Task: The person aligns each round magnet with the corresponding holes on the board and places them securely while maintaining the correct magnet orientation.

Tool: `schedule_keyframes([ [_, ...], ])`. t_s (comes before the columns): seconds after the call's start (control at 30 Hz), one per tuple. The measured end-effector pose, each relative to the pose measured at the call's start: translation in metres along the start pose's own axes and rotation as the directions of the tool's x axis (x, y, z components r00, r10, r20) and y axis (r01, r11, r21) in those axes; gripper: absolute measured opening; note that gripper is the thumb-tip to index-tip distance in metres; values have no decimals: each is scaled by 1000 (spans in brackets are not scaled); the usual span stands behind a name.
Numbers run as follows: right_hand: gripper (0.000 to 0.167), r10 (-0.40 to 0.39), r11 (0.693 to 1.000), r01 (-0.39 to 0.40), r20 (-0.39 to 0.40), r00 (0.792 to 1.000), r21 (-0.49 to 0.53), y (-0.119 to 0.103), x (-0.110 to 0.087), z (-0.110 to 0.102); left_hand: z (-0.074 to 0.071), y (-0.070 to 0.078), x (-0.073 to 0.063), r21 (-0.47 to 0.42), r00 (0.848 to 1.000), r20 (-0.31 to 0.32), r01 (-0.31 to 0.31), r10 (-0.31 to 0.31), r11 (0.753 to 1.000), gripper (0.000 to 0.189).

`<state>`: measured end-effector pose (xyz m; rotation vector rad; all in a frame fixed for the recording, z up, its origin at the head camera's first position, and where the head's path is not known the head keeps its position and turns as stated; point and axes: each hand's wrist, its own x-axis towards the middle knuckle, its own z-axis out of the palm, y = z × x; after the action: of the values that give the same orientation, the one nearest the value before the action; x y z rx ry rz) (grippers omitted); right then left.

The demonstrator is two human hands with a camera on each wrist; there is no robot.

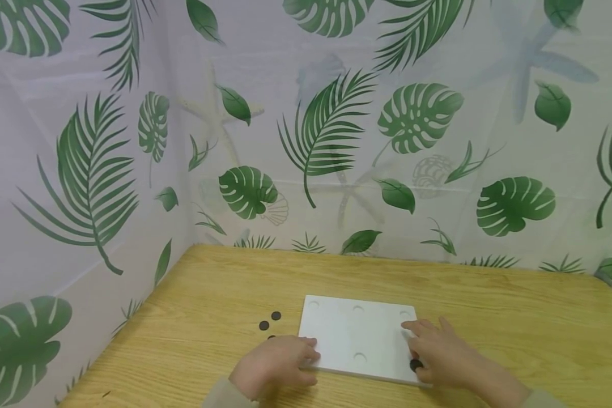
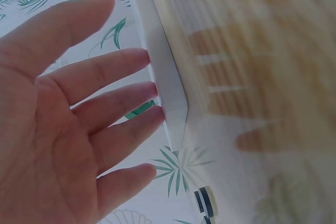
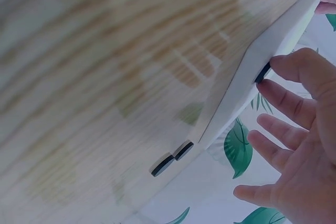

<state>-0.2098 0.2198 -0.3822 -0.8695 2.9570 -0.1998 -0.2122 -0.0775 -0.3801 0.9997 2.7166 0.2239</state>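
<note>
A flat white board with several shallow round recesses lies on the wooden table. My right hand is over its right end and pinches a black disc between thumb and index finger. In the right wrist view that disc stands tilted at the board's surface, with the other fingers spread apart. My left hand is at the board's left end. Seen from the left wrist, its fingertips touch the board's edge, fingers nearly straight and holding nothing. The hands cover the recesses near the front corners.
Left of the board lie loose black discs, one partly hidden behind the left hand. Two more discs lie on the table in the right wrist view. A leaf-printed cloth stands behind the wooden table and along its left side.
</note>
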Motion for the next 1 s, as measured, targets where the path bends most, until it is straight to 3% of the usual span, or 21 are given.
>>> schedule_keyframes([
  [0.43, 24, -30, 1000, 30, -25, 999, 6, 2, 0, 1, -2, 2, -2, -25, 1000, -4, 16, -16, 1000, 38],
  [1.0, 28, 32, 999, -32, -22, 999, 24, 7, -1, 0, -1, 1, -1, -24, 1000, 1, 9, -9, 1000, 38],
])
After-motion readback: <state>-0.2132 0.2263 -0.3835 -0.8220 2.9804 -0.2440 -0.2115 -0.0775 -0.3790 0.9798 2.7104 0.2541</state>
